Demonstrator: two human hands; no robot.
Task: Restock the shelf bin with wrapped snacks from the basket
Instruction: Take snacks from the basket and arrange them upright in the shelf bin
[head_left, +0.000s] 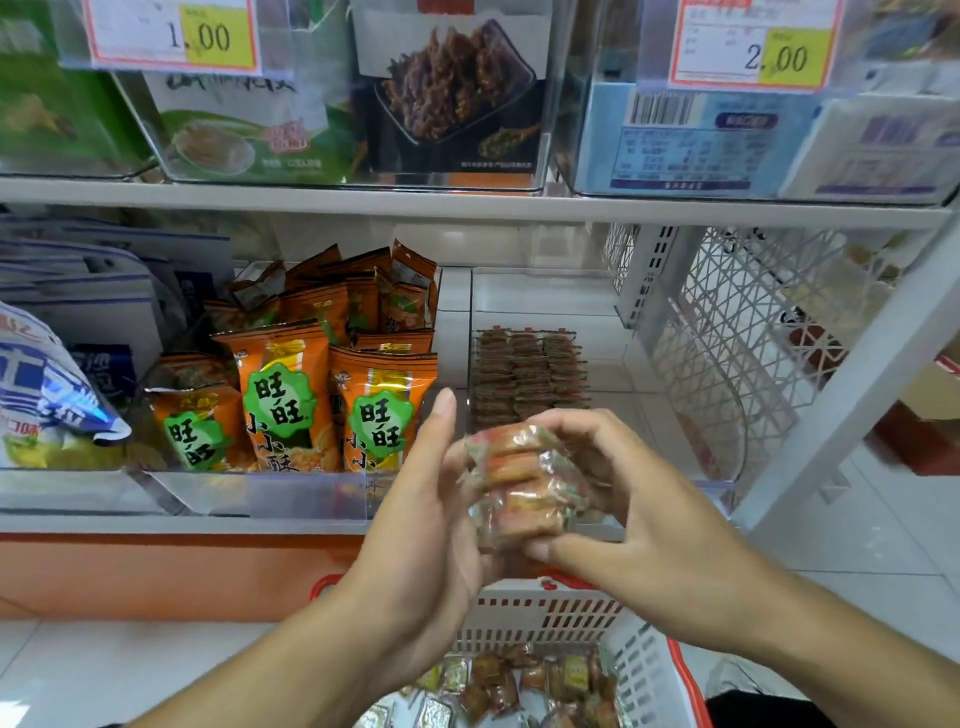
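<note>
A stack of small clear-wrapped orange snacks (524, 486) is held in front of the lower shelf. My right hand (639, 525) grips the stack, fingers curled over its top and thumb under it. My left hand (431, 514) presses its flat palm against the stack's left side, fingers straight. Behind the hands stands the clear shelf bin (545, 291) with neat rows of the same wrapped snacks (530, 374) at its front. Below, the white and red basket (550, 616) holds several loose wrapped snacks (519, 686).
Left of the bin, orange snack bags (322, 384) fill a clear bin. Blue and white bags (47, 384) lie at the far left. A white lattice shelf end panel (748, 332) stands on the right. The upper shelf (467, 205) carries boxed goods and price tags.
</note>
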